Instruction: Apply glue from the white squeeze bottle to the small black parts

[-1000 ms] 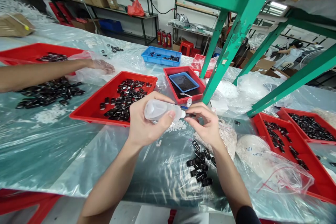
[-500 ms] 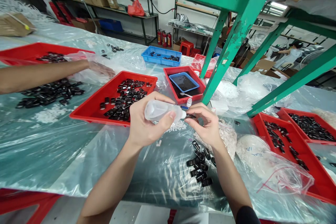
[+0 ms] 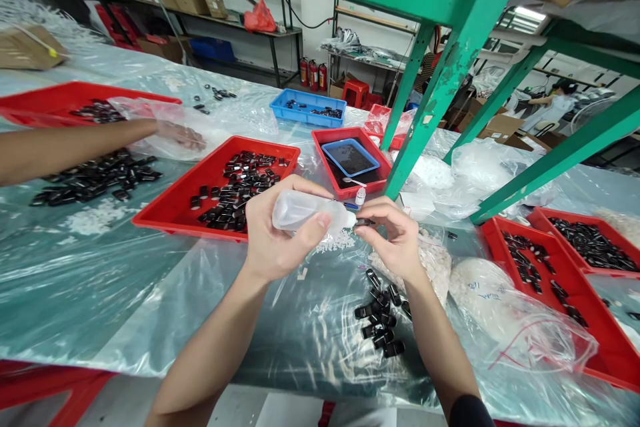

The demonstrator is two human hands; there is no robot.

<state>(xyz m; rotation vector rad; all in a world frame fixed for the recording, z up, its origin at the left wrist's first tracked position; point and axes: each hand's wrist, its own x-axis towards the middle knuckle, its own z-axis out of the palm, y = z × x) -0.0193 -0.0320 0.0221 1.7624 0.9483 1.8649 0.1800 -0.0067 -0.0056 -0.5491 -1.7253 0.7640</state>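
My left hand (image 3: 280,233) is closed around a translucent squeeze bottle (image 3: 310,211), tipped on its side with its white nozzle pointing right. Between thumb and fingertips, my right hand (image 3: 393,233) pinches a small black plastic piece (image 3: 365,221). The nozzle tip is at the near end of that piece; whether they touch I cannot tell. Below my right hand lies a loose pile of glossy black pieces (image 3: 380,320). Small white bits (image 3: 336,241) are scattered on the plastic-covered table under the bottle.
A red tray (image 3: 175,213) of black pieces stands left of my hands. Behind them are a red tray with a blue-rimmed one (image 3: 350,157) and a green metal post (image 3: 425,113). Bags of white bits (image 3: 493,287) lie right. Another person's arm (image 3: 75,147) reaches in from the left.
My hands have barely moved; the bottle and black piece have shifted slightly. The other person's hand at the left has drawn back a little to the left over the plastic bag.
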